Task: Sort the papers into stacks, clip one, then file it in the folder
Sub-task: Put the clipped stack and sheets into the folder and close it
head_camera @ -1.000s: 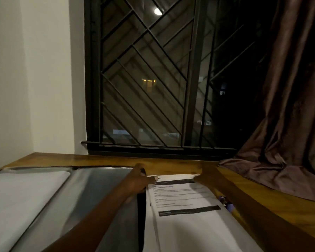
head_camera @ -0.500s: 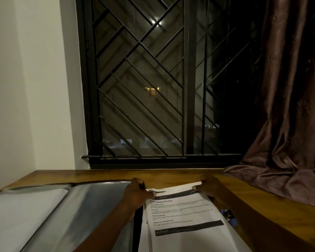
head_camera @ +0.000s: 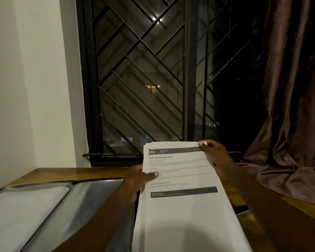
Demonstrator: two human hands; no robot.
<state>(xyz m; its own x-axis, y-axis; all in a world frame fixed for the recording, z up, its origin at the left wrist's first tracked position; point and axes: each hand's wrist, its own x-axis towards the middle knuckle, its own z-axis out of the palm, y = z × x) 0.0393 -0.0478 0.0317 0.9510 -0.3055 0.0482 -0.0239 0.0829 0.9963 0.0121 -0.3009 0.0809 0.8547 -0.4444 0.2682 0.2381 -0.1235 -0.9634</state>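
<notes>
A stack of printed white papers (head_camera: 185, 211) is lifted off the table and tilted up toward me; its top sheet has a dark header bar and the title "Wipe baseboards clean". My left hand (head_camera: 136, 180) grips the stack's left edge, thumb on the top sheet. My right hand (head_camera: 213, 155) holds the far right corner, fingers behind the sheets. An open grey folder (head_camera: 84, 202) lies flat on the table at the left, with white paper (head_camera: 25, 211) in its left half. No clip is visible.
The wooden table (head_camera: 76, 172) runs up to a white wall and a barred dark window (head_camera: 144, 79). A brown curtain (head_camera: 289, 124) hangs at the right and pools on the tabletop. A small dark object (head_camera: 241, 210) peeks out beside the stack's right edge.
The paper stack lay flat on the folder's right half; both hands have raised its far end off the table. The camera has tilted upward.
</notes>
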